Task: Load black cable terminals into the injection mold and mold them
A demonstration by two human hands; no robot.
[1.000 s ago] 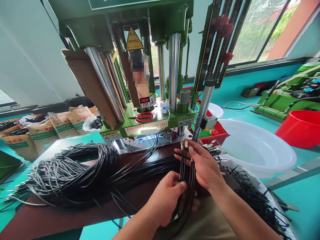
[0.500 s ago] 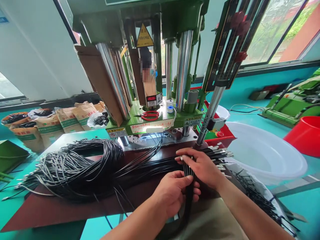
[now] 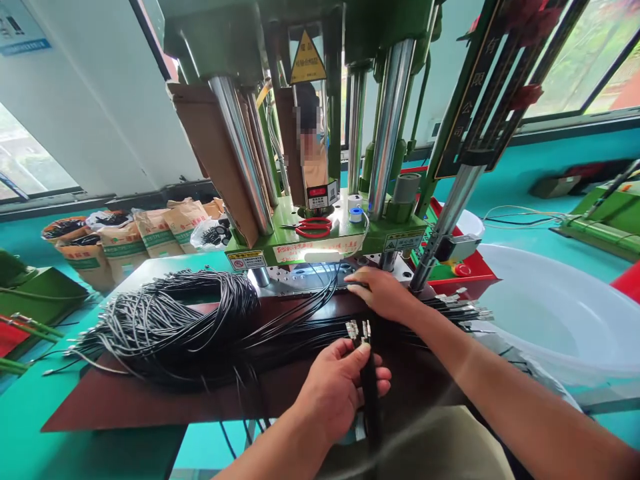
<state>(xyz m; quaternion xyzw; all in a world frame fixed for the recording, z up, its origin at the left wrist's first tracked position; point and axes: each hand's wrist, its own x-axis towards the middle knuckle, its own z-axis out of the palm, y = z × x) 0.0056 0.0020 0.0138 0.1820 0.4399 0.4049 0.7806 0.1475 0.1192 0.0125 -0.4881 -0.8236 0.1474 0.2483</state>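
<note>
My left hand [image 3: 335, 383] is closed around a bundle of black cables [image 3: 370, 393], whose silvery metal end terminals [image 3: 359, 328] stick up above my thumb. The lower part of the bundle hangs down over my lap. My right hand [image 3: 383, 293] reaches to the front of the metal mould plate [image 3: 295, 283] under the green press [image 3: 240, 250]. Its thumb and fingers are drawn close together, with something dark between the tips that I cannot make out. Several black cables run from the lit mould area down to the brown board [image 3: 165, 407].
A big coiled heap of black cables [image 3: 170, 320] covers the board's left side. Red-handled pliers [image 3: 315, 227] and a blue-white tape roll [image 3: 356, 215] lie on the press ledge. On the right are a red emergency button [image 3: 461, 269] and a white basin [image 3: 540, 313]. Sacks [image 3: 125, 237] stand behind left.
My right hand has left the cable ends and moved up and forward to the press plate. My left hand still grips the bundle. The view has shifted slightly.
</note>
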